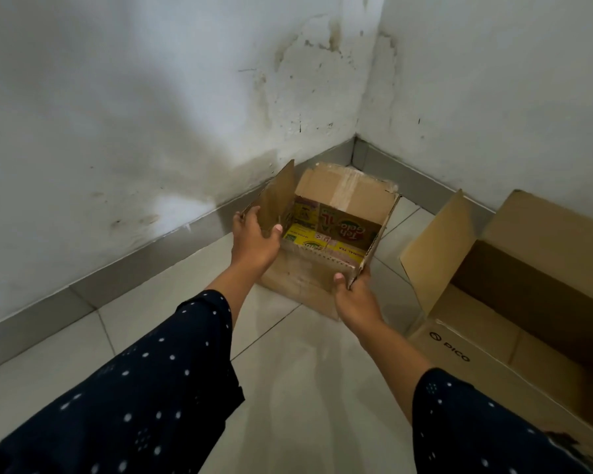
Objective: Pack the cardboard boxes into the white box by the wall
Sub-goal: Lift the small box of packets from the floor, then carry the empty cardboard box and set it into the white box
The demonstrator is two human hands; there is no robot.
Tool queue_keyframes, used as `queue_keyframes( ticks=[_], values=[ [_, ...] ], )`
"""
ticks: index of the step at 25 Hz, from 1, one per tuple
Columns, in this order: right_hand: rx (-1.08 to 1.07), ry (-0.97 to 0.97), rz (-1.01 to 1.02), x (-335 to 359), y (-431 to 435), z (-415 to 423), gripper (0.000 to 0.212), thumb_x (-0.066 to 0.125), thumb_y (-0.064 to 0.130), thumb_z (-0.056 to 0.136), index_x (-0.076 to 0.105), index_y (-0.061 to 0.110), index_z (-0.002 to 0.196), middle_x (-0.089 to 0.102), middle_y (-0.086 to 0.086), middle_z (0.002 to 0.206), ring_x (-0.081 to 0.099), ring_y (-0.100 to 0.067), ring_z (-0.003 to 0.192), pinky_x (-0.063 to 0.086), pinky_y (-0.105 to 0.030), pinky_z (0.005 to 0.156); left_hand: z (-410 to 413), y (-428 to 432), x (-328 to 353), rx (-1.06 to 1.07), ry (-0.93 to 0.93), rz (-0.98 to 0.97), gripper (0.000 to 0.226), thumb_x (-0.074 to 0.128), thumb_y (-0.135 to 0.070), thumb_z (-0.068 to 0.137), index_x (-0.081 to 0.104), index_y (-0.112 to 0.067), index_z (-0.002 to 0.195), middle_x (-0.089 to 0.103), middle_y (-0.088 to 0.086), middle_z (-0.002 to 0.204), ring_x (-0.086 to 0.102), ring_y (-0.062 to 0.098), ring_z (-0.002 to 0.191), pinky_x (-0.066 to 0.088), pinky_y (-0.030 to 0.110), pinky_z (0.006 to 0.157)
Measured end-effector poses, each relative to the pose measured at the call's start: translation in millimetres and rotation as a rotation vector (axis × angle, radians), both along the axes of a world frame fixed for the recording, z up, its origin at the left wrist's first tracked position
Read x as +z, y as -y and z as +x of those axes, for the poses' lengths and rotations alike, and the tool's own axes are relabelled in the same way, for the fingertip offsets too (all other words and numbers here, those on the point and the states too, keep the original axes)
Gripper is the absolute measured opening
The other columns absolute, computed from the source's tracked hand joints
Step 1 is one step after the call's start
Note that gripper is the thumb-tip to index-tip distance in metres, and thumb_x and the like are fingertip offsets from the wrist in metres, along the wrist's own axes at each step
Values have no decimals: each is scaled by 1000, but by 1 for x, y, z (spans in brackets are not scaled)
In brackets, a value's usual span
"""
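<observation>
A small open cardboard box (350, 196) sits in the corner of the room on the tiled floor, its inside printed yellow and green with a tea brand. My left hand (254, 241) grips the box's raised left flap, thumb on the inner face. My right hand (353, 295) holds the near right corner of the rim, thumb inside. A larger open cardboard box (514, 323) marked PICO stands to the right, its flaps up. No white box is in view.
Two stained white walls (151, 114) meet at the corner behind the small box, with a grey skirting (134, 261) along the floor. Pale floor tiles (305, 388) stretch toward me between my dark dotted sleeves.
</observation>
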State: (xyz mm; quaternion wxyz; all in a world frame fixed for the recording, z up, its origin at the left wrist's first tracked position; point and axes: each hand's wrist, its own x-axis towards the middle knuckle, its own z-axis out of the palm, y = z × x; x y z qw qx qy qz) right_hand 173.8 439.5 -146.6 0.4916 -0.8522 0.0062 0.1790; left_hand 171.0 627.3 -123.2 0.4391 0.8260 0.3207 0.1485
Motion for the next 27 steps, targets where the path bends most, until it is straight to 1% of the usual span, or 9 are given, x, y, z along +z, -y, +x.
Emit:
queue_keyframes(
  ticks=[3, 5, 9, 13, 16, 19, 22, 24, 27],
  values=[
    [-37, 79, -12, 34, 2, -11, 69, 44, 38, 97, 8, 19, 153, 36, -8, 153, 40, -31, 135, 36, -43, 105, -6, 9, 25, -57, -116, 281, 63, 58, -42, 86, 35, -25, 141, 18, 11, 157, 16, 36, 143, 19, 51, 116],
    [-57, 201, -47, 65, 7, -12, 71, 44, 41, 97, 7, 18, 154, 27, -6, 156, 35, -27, 138, 34, -41, 105, -4, 24, 47, -145, -73, 378, 58, 59, -41, 83, 41, -24, 135, 28, 12, 152, 21, 36, 140, 23, 54, 113],
    [-54, 467, -107, 129, 51, 0, 66, 43, 43, 95, 14, 22, 152, 29, -2, 155, 39, -25, 134, 38, -37, 98, 19, 81, 87, -332, -17, 407, 53, 59, -38, 82, 45, -22, 130, 41, 11, 140, 36, 34, 129, 33, 46, 105],
    [-169, 572, -355, 158, 152, 13, 62, 43, 47, 94, 19, 28, 149, 36, -1, 149, 46, -24, 127, 41, -33, 80, 44, 155, 98, -514, -31, 346, 53, 58, -37, 84, 43, -23, 133, 39, 8, 141, 38, 33, 128, 38, 44, 102],
    [-265, 512, -571, 155, 238, 7, 64, 45, 46, 94, 22, 24, 150, 36, -4, 150, 41, -25, 134, 46, -38, 93, 54, 204, 91, -589, -111, 380, 58, 61, -36, 84, 39, -23, 136, 36, 10, 144, 37, 36, 129, 37, 46, 102],
    [-334, 397, -737, 139, 316, -11, 64, 48, 42, 93, 28, 16, 147, 35, -11, 152, 33, -32, 138, 36, -45, 108, 59, 230, 80, -609, -212, 445, 68, 64, -38, 82, 32, -22, 140, 30, 14, 149, 32, 41, 131, 35, 51, 104],
    [-388, 248, -934, 119, 378, -33, 66, 48, 44, 92, 26, 16, 147, 28, -14, 154, 26, -37, 141, 28, -50, 113, 61, 236, 69, -630, -351, 465, 81, 66, -38, 82, 18, -21, 146, 18, 18, 153, 27, 46, 134, 30, 55, 107],
    [-425, 88, -944, 104, 406, -45, 71, 49, 47, 91, 17, 19, 149, 19, -16, 157, 23, -41, 141, 27, -53, 111, 58, 237, 66, -648, -416, 437, 87, 65, -37, 83, 11, -21, 148, 17, 19, 154, 26, 46, 134, 30, 55, 107],
    [-454, -68, -767, 84, 425, -50, 80, 57, 43, 89, 10, 19, 148, 15, -20, 154, 41, -43, 128, 41, -52, 102, 51, 246, 67, -634, -394, 512, 87, 65, -32, 83, 9, -21, 148, 30, 19, 145, 34, 44, 128, 37, 54, 100]
  ],
)
